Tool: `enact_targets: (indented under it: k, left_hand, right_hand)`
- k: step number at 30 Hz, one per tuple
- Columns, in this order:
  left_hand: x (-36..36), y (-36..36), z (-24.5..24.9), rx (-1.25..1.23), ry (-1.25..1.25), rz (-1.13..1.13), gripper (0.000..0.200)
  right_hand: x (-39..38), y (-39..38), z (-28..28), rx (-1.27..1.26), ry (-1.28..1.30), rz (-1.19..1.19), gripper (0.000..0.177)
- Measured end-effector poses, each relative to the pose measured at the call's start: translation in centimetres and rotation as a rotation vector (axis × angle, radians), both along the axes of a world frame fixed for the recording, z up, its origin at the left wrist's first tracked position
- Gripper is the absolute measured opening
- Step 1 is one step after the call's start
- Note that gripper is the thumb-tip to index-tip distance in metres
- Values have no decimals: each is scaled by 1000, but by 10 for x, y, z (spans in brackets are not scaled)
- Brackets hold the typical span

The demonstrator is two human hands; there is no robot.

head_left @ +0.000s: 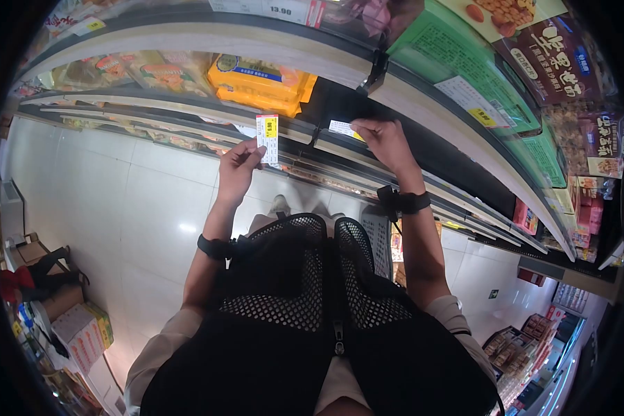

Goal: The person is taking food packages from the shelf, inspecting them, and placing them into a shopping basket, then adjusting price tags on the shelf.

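You stood at the freezer case (187,38), with yellow packs (260,83) lying inside it. Your left hand (237,170) pinched an upright price tag (267,137) between its fingers. Your right hand (385,142) gripped a small label (342,128) at the case's front rail.

White tiled floor (132,208), curved freezer cases (464,149), cardboard boxes (83,333) left.
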State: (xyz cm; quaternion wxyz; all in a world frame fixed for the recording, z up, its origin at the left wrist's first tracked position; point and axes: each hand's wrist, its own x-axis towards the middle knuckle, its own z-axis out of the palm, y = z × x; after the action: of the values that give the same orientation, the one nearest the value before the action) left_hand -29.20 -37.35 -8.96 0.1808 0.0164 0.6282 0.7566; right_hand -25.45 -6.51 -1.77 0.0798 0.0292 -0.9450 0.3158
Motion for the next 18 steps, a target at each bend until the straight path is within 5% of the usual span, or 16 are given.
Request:
enact_targets:
  k: [18]
  left_hand:
    - [4, -8, -10, -1, 4, -11, 15]
  right_hand:
    - [-17, 2, -4, -248, -232, 40, 18]
